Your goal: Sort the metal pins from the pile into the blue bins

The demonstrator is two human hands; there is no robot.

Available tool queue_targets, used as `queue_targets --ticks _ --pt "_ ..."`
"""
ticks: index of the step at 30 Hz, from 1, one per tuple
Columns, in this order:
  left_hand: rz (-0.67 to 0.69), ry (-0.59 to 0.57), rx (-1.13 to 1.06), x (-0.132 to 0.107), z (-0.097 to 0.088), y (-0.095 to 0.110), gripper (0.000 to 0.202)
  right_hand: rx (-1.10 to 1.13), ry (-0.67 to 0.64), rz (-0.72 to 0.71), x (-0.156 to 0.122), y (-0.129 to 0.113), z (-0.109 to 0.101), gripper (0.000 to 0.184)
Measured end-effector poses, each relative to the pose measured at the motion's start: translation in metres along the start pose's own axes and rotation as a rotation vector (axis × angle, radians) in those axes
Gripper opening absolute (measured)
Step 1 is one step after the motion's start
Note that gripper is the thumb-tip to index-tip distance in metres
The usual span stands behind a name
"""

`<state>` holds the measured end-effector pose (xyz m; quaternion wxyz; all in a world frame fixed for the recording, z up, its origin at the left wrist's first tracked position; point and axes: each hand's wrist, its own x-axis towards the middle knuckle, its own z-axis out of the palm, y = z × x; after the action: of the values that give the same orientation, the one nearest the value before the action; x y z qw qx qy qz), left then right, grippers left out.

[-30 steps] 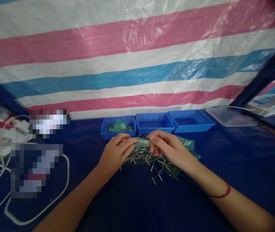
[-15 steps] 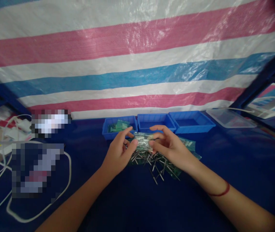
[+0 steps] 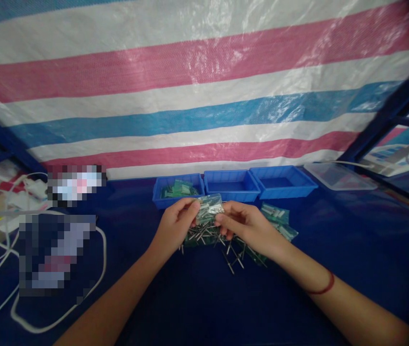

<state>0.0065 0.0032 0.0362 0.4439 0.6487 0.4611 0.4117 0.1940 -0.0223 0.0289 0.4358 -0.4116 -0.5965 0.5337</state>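
A small clear plastic bag (image 3: 209, 207) with shiny metal pieces inside is held up between my two hands. My left hand (image 3: 176, 222) pinches its left side between thumb and fingers. On the right side, my right hand (image 3: 249, 223) grips it the same way, thumb in front. Below the bag lies a pile of loose metal rivets (image 3: 204, 233), partly covered by my hands. More green-tinted bags (image 3: 275, 213) with metal pieces rest beyond my right hand.
Three blue bins stand along the back: the left bin (image 3: 157, 193) holds green bags, beside a middle bin (image 3: 231, 196) and a right bin (image 3: 287, 192). A clear plastic lid (image 3: 339, 177) lies far right. White cables (image 3: 104, 250) loop at left. A striped sheet (image 3: 190, 110) hangs behind.
My fingers have closed in on the bag, and it has tilted and shifted slightly left. My right fingers, raised before, are now curled against its side.
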Motion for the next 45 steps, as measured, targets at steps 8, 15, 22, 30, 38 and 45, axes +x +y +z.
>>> queue_targets --ticks 8,15,22,30,38,45 --pt "-0.020 0.028 -0.022 0.004 -0.001 -0.002 0.033 -0.076 0.016 0.064 0.003 0.006 0.000 0.026" --pt "-0.065 0.052 -0.058 0.003 0.000 -0.004 0.034 -0.157 0.056 0.079 0.002 0.003 0.004 0.027" --pt "-0.086 0.077 -0.107 0.004 0.002 -0.007 0.035 -0.275 0.068 -0.004 -0.003 0.005 0.004 0.030" --pt "-0.048 0.078 -0.089 0.004 0.000 -0.008 0.033 -0.261 0.053 -0.010 -0.006 0.006 0.004 0.029" --pt "0.007 0.085 -0.056 0.005 -0.004 -0.007 0.027 -0.257 0.059 -0.012 -0.006 0.004 0.004 0.028" --pt "0.005 0.098 -0.043 0.003 -0.003 -0.005 0.024 -0.271 0.043 -0.012 -0.008 0.001 0.007 0.028"
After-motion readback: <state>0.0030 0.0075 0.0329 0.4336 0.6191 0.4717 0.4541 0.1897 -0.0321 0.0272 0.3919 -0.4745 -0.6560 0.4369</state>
